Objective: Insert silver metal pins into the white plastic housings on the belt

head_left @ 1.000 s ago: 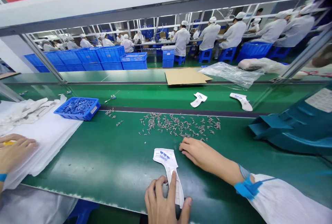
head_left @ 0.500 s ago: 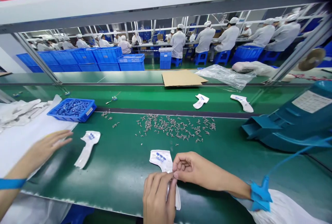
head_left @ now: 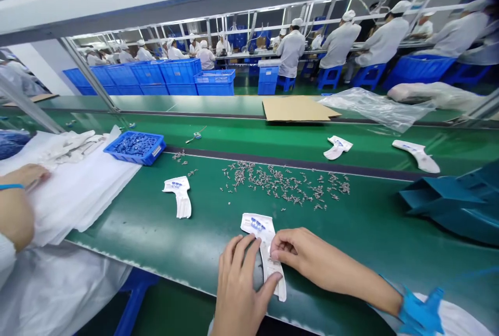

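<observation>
A white pistol-shaped plastic shell half (head_left: 257,224) with small blue pieces at its wide end lies on the green work surface. My left hand (head_left: 239,284) rests at its left side, fingers spread, the thumb touching the lower grip and the fingertips near the upper edge. Over the shell's grip my right hand (head_left: 304,254) is closed in a pinch; a small metal piece shows at the fingertips, its exact kind too small to tell. Many similar small metal pieces (head_left: 286,183) lie scattered beyond. A second white shell half (head_left: 182,198) lies to the left.
A blue tray (head_left: 146,158) of small blue parts stands at left by white sheets (head_left: 81,196). A co-worker's hand (head_left: 29,175) is over them. Two white shells (head_left: 337,148) lie on the belt (head_left: 234,136). Cardboard (head_left: 296,110) and a teal machine (head_left: 460,201) stand farther off.
My left fingers have spread away from the right fingertips, and my right hand is lower along the grip. The left shell has turned, and the co-worker's hand has withdrawn to the white sheets. The view has shifted.
</observation>
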Tool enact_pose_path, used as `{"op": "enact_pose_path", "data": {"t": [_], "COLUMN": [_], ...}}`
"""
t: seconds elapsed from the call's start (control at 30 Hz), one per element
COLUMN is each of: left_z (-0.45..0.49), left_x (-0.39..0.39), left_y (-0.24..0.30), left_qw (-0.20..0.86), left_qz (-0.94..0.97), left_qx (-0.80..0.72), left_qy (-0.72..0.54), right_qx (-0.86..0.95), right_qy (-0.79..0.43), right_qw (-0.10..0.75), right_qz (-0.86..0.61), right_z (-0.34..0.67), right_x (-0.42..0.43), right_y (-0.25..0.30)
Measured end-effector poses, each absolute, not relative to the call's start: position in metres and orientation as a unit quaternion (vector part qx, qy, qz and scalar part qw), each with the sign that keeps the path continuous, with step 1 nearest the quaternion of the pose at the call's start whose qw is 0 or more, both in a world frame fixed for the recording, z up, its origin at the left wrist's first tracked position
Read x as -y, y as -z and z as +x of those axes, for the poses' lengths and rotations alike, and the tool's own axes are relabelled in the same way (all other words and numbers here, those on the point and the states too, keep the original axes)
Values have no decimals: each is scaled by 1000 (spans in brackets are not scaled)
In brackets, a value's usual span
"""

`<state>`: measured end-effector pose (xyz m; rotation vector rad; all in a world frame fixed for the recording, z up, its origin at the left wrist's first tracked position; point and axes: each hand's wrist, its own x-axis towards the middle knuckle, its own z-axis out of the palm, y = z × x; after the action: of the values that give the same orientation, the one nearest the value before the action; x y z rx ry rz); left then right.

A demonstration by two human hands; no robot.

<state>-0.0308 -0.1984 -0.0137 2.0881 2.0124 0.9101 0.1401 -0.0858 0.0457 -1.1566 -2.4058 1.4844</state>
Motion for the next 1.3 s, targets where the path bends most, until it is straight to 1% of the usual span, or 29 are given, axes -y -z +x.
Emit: {"op": "enact_pose_path", "data": {"t": [0.13, 0.4, 0.53, 0.63, 0.73, 0.8, 0.93, 1.03, 1.1, 1.2, 1.3], "left_z": [-34, -32, -32, -31, -27, -22, -20, -41, -69, -117, -150], "left_x": [198, 198, 198, 198, 197, 196, 189, 178, 169, 161, 163], "left_y": [13, 18, 15, 16, 25, 32, 35, 24, 18, 21, 35], "left_qw": [64, 55, 59, 72, 82, 94, 127, 101, 38, -74, -104], "left_qz": [705, 699, 696, 690, 661, 640, 631, 638, 619, 538, 536], "left_qx": [-662, -667, -668, -671, -686, -690, -672, -678, -723, -808, -811], "left_qy": [-247, -252, -256, -261, -294, -324, -366, -352, -303, -229, -210], "right_qx": [810, 839, 833, 812, 779, 750, 666, 597, 565, 557, 557], "right_qy": [-450, -383, -377, -375, -421, -489, -607, -661, -654, -570, -513], "right_qw": [-1, -8, -21, -35, -28, 3, 110, 192, 250, 318, 354], "right_qz": [-376, -387, -404, -445, -464, -445, -419, -412, -437, -513, -548], "right_z": [136, 127, 124, 125, 130, 133, 132, 129, 129, 134, 141], "right_x": [84, 89, 88, 85, 85, 89, 91, 65, 30, -36, -94], "right_y": [-42, -43, -40, -39, -35, -31, -21, -19, -20, -24, -25]}}
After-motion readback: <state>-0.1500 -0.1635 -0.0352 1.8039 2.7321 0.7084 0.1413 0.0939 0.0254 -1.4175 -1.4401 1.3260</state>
